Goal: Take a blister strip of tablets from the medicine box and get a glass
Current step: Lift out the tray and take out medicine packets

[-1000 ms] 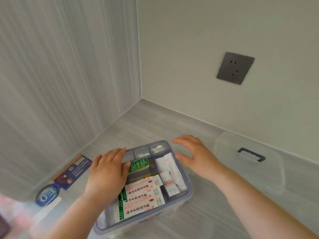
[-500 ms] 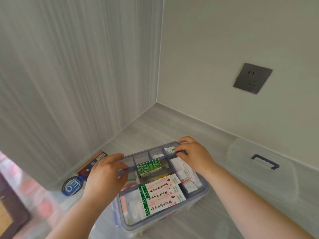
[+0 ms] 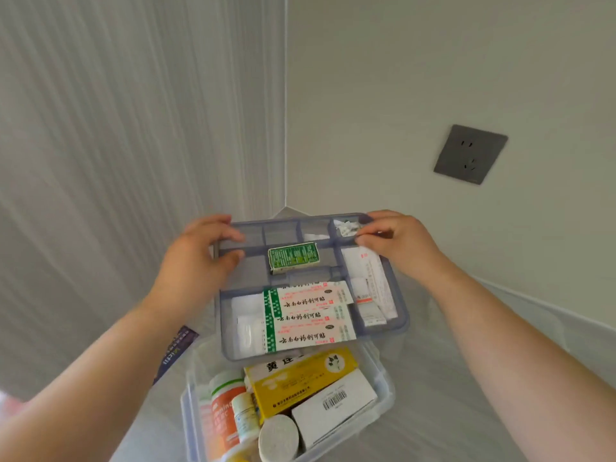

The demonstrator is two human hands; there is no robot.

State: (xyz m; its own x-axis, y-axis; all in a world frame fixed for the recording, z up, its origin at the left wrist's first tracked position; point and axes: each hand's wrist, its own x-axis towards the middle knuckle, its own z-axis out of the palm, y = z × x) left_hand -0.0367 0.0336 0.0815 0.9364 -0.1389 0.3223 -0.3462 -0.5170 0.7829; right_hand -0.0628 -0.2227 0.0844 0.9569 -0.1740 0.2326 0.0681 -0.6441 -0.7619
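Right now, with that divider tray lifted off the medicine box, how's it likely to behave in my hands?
The divider tray looks like thin plastic, probably light and fairly stiff. The left hand and right hand hold only its far corners, so the near end may dip. The loose green carton and plaster packets could slide if it tilts.

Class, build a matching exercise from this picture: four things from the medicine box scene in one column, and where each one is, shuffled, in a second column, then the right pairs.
Things
1. small green box
2. yellow carton
3. wall socket
4. tray

Places
A. in the clear box below
B. on the wall, right
C. held by left hand and right hand
D. in a tray compartment

Pairs: 1-D, 2-A, 3-B, 4-C
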